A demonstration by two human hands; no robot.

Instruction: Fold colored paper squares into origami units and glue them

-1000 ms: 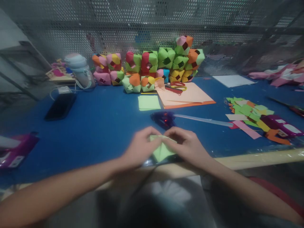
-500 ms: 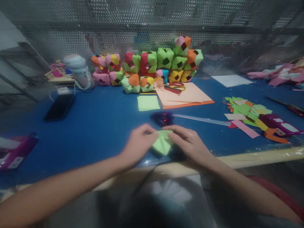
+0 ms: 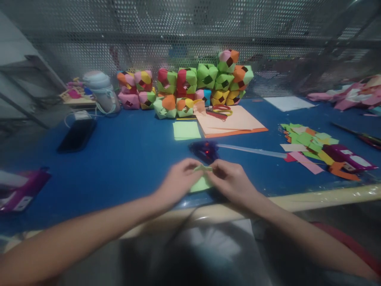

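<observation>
A piece of light green paper (image 3: 201,184), partly folded, is pinched between my two hands near the table's front edge. My left hand (image 3: 182,176) grips its left side, thumb and fingers closed. On the other side my right hand (image 3: 232,178) pinches the paper's right part. The upper edge of the paper is bent up between the fingertips, which hide some of the folds. Just beyond my fingers lies a dark blue glue gun (image 3: 205,150) with a small red light and a long clear glue stick (image 3: 253,150) pointing right.
Folded paper cubes (image 3: 207,76) are stacked along the mesh panel. Before them lie green paper squares (image 3: 187,130), peach sheets (image 3: 235,123) and scissors (image 3: 222,110). Paper scraps (image 3: 306,137) and a purple packet (image 3: 348,157) are at right; a phone (image 3: 77,135) and a bottle (image 3: 102,89) at left.
The green paper has gone from a pointed shape facing me to one with a bent upper edge and a flatter lower part. Both hands keep hold of it, fingers shifted slightly.
</observation>
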